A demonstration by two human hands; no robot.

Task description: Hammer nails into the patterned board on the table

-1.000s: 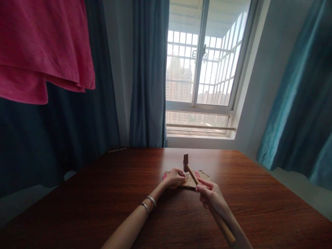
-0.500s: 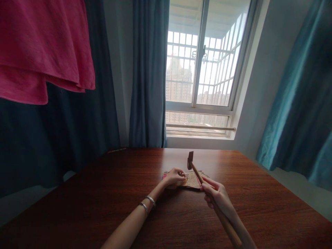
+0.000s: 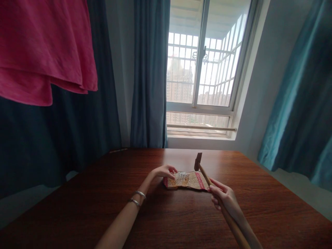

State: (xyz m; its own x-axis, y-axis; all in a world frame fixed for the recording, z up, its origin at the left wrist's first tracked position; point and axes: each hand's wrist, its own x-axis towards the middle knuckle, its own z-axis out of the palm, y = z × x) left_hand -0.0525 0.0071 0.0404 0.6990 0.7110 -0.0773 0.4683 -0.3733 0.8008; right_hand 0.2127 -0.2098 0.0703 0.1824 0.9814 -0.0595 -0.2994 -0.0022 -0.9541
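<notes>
A wooden-handled hammer is wrapped in the fingers of my right hand, its dark metal head raised over the far right part of a patterned piece. That piece is flat, beige with dark speckles and pinkish-red bands, and looks like fabric or cardboard over a block. Several nails stand upright in a row near its middle. At its left end hovers my left hand, thumb and fingers apart, with nothing visible between them. Whether its fingertips touch the piece, I cannot tell.
The brown wooden table reaches back to the wall below a barred window. Blue curtains hang on both sides. A pink cloth hangs at the upper left.
My left hand has moved left, away from the nails, uncovering the row and opening its fingers. My right hand and the hammer have shifted slightly right.
</notes>
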